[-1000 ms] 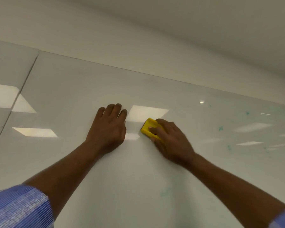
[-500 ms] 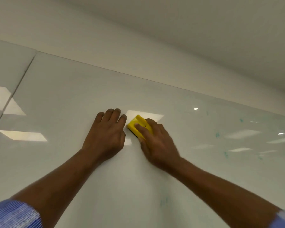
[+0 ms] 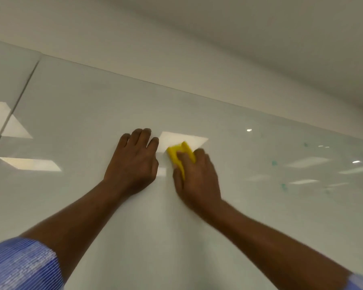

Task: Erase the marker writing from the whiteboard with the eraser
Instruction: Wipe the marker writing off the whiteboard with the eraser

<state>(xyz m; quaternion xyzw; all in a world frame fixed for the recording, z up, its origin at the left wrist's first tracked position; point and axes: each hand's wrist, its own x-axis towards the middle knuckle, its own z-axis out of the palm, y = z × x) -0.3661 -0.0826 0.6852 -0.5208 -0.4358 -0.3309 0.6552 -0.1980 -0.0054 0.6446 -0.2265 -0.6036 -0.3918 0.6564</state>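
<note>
A glossy whiteboard (image 3: 82, 114) fills the wall in front of me. My right hand (image 3: 197, 176) grips a yellow eraser (image 3: 176, 152) and holds it against the board, just right of my left hand. My left hand (image 3: 134, 162) lies flat on the board with its fingers straight. Faint green marker smudges (image 3: 274, 163) dot the board to the right, with one more smudge (image 3: 283, 186) lower down. The board around the eraser looks wiped.
The board's top edge (image 3: 176, 92) runs under a plain wall and ceiling. A vertical seam (image 3: 19, 99) at the left splits the board into two panels. Bright reflections of ceiling lights (image 3: 29, 163) lie across the glossy surface.
My right hand has slid the eraser leftward along the board, from a small gap away to close beside my left hand. The left hand has stayed flat in place.
</note>
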